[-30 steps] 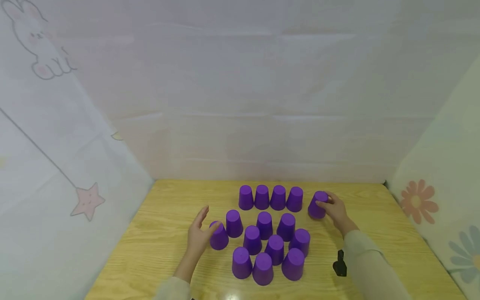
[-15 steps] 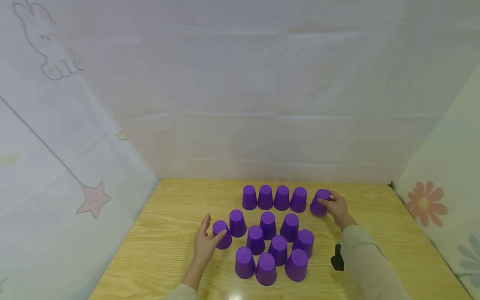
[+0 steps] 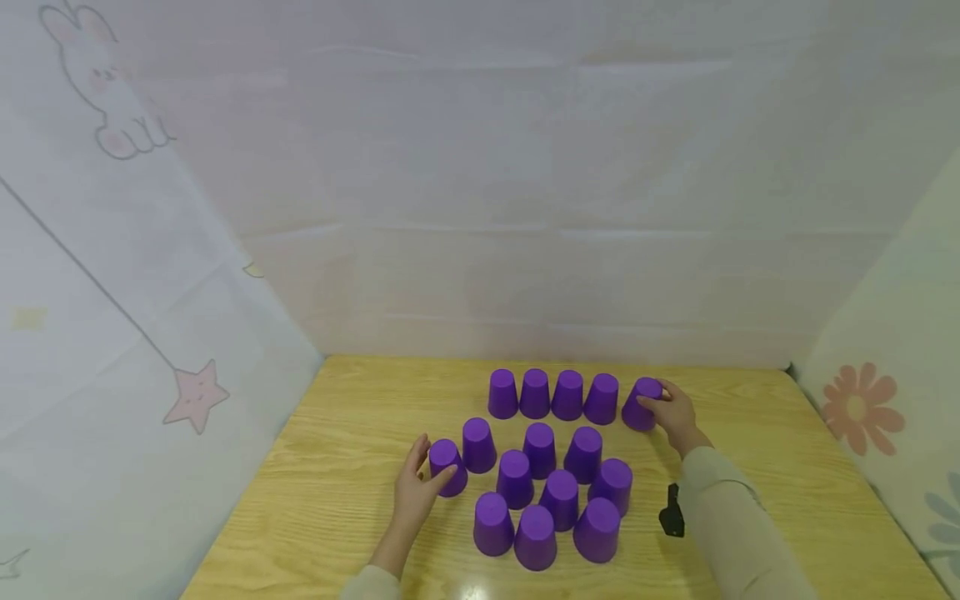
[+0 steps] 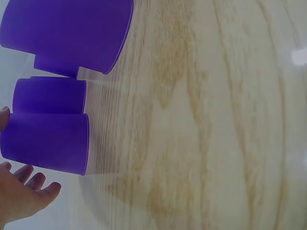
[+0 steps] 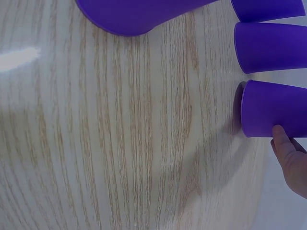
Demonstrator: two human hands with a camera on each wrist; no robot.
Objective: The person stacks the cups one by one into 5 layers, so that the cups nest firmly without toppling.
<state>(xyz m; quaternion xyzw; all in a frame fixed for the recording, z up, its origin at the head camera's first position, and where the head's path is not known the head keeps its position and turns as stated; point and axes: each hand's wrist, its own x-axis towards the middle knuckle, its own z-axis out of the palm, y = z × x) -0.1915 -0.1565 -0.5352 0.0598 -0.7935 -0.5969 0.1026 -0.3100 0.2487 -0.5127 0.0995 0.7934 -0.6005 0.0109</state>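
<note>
Several purple cups stand upside down on the wooden table (image 3: 345, 467). My left hand (image 3: 437, 457) grips the leftmost cup (image 3: 448, 468) of the front cluster, thumb on its near side and fingers behind it. In the left wrist view that cup (image 4: 48, 143) lies between the thumb and the fingers (image 4: 29, 184). My right hand (image 3: 652, 396) holds the cup (image 3: 639, 407) at the right end of the back row (image 3: 551, 394). The right wrist view shows a finger (image 5: 288, 148) on this cup (image 5: 273, 115).
The front cluster (image 3: 551, 500) of cups fills the table's middle. A small black object (image 3: 671, 512) sits by my right sleeve. Cloth walls with a bunny, a star (image 3: 197, 396) and flowers (image 3: 862, 408) enclose the table on three sides.
My left hand, open beside the leftmost cup a second ago, has closed its thumb and fingers round it. My right hand has kept its cup and edged it slightly toward the back row.
</note>
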